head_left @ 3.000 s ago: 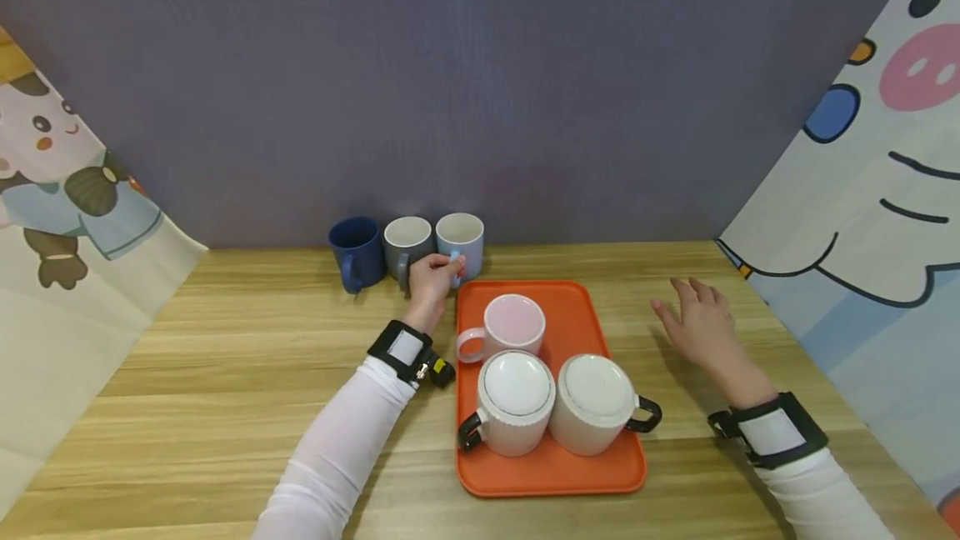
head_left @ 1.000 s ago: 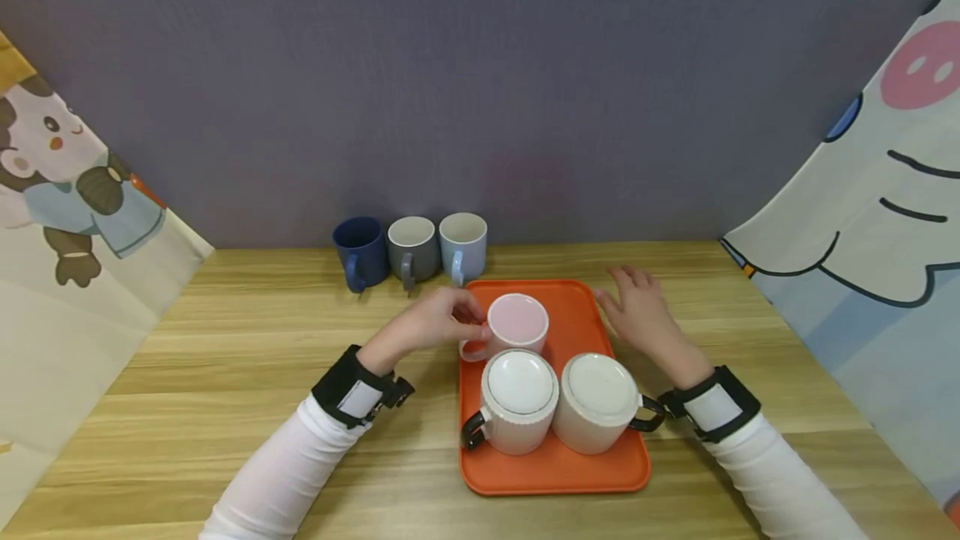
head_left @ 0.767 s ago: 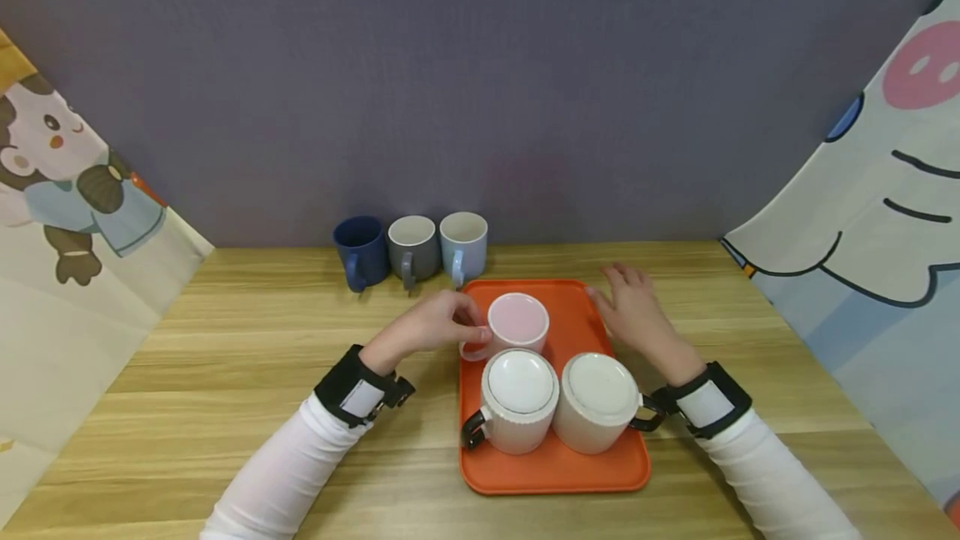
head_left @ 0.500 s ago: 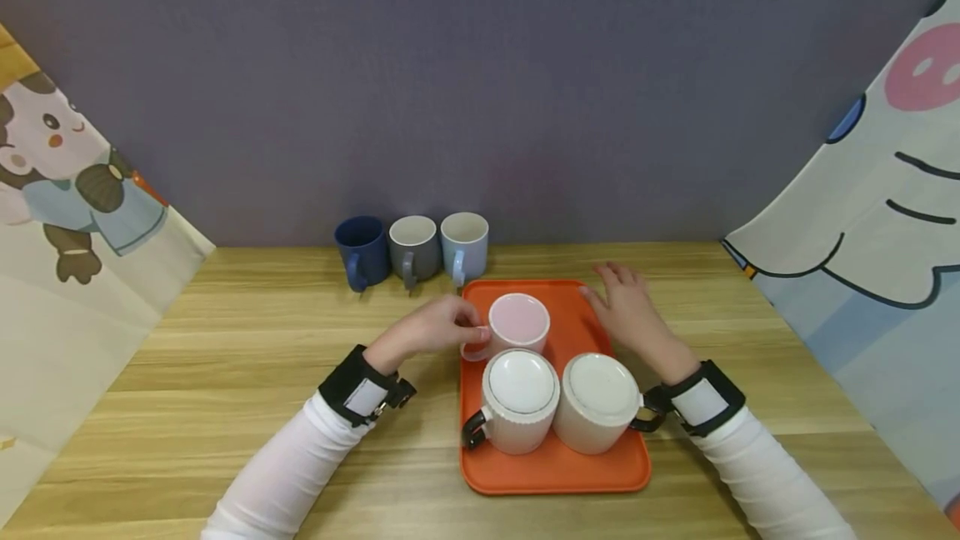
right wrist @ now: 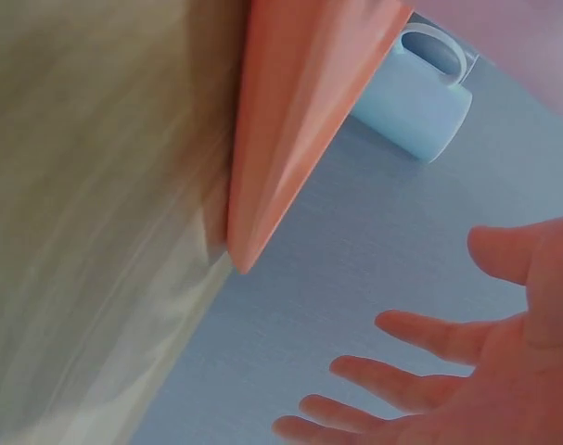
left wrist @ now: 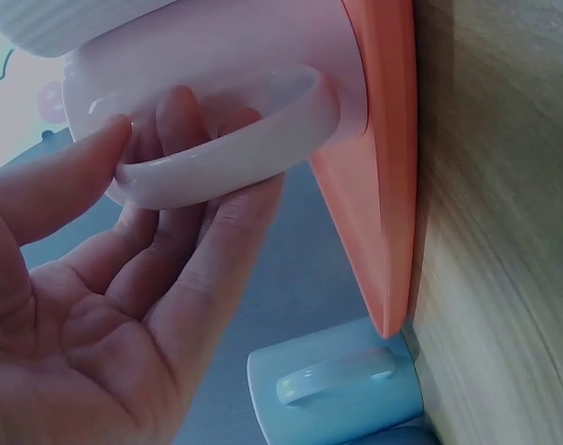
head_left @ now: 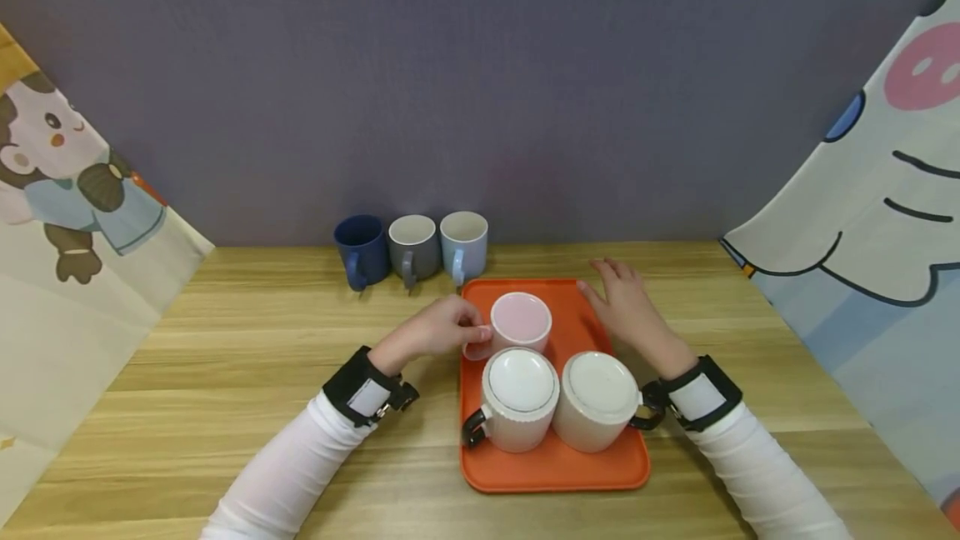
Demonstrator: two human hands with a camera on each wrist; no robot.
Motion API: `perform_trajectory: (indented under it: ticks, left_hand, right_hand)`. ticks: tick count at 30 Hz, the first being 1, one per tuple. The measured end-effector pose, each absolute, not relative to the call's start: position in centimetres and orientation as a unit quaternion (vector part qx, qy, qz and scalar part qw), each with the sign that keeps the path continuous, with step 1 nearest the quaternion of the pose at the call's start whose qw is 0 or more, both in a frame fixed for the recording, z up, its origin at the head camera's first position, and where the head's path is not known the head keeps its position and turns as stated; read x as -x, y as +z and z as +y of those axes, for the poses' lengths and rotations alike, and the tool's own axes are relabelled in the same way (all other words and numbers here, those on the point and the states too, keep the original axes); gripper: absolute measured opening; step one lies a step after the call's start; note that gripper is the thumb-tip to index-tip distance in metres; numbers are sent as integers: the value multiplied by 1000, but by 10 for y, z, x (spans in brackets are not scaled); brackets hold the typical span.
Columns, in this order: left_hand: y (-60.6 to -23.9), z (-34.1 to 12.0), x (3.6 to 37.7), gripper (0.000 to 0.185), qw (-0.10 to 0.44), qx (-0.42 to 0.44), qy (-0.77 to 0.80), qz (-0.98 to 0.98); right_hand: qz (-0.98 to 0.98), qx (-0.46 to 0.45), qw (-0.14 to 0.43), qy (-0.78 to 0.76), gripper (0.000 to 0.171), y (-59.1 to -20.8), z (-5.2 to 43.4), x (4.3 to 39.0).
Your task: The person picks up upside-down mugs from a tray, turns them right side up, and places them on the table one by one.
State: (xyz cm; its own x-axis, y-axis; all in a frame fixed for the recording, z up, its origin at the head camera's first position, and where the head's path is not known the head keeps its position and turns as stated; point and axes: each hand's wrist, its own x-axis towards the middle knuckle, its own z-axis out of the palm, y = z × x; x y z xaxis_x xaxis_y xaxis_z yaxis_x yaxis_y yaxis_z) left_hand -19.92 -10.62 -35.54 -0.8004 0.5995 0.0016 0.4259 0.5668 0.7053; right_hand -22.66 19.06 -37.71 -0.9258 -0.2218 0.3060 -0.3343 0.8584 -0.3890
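On the orange tray [head_left: 555, 473] stands a pink mug [head_left: 521, 319], a pale rim around its upward face. My left hand [head_left: 438, 325] grips this mug's handle [left wrist: 235, 158], fingers through the loop and thumb on top in the left wrist view. Two white mugs with black handles, a left one [head_left: 519, 390] and a right one [head_left: 596, 402], sit bottom-up in front of it on the tray. My right hand [head_left: 628, 311] hovers at the tray's right edge, fingers spread and holding nothing, as the right wrist view [right wrist: 448, 362] also shows.
Behind the tray's left corner, along the grey wall [head_left: 525, 107], stand a dark blue mug [head_left: 362, 252], a grey mug [head_left: 415, 250] and a light blue mug [head_left: 465, 247], all upright. Wooden tabletop [head_left: 285, 340] surrounds the tray. Cartoon-printed cloths hang at both sides.
My left hand has left the light blue mug's handle and come nearer, taking hold of the pink mug's handle. My right hand has moved left to the tray's edge.
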Motion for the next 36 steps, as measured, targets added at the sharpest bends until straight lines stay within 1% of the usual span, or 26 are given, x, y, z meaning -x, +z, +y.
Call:
perform_trajectory:
  ticks: [11, 18, 22, 27, 32, 36]
  left_hand:
    - [-355, -102, 197, 21, 82, -276, 360, 887]
    - [-357, -99, 196, 21, 49, -254, 366, 894]
    - [-360, -98, 197, 21, 28, -246, 381, 891]
    - [-360, -98, 199, 21, -14, -214, 419, 882]
    - [-353, -99, 199, 17, -76, -173, 473, 861]
    - [-346, -98, 201, 19, -96, -147, 516, 838]
  right_hand:
    - [-957, -145, 123, 219, 53, -374, 188, 230]
    - [-954, -153, 131, 220, 52, -364, 186, 233]
    - [-955, -154, 119, 222, 55, -357, 184, 234]
    - [-955, -147, 98, 237, 61, -343, 181, 234]
    - [-956, -136, 73, 251, 65, -329, 178, 231]
    - [-956, -131, 54, 258, 67, -320, 177, 228]
